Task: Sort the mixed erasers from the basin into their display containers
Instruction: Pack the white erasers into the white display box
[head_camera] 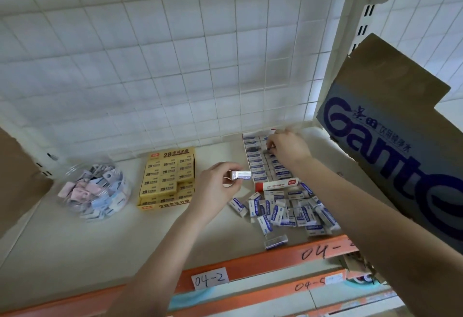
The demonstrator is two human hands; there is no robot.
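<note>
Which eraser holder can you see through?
The round jar on the far left. Its clear wall shows pastel erasers inside; the yellow box and white box are not clear.

Printed "2B" on the yellow display box (166,176), lid and contents alike; "ERASER" in blue on the loose erasers (280,212) and on the eraser (241,175) pinched in the left hand (218,183); handwritten "04-2" on a white label (210,278); "04-" on the orange shelf edge (275,261); "04-5" on the lower rail (275,291); "Gant", large and blue, on the cardboard carton (390,141).

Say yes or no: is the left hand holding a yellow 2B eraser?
No, the left hand pinches a blue-and-white eraser, while the yellow 2B erasers lie in their box apart from it.
</note>
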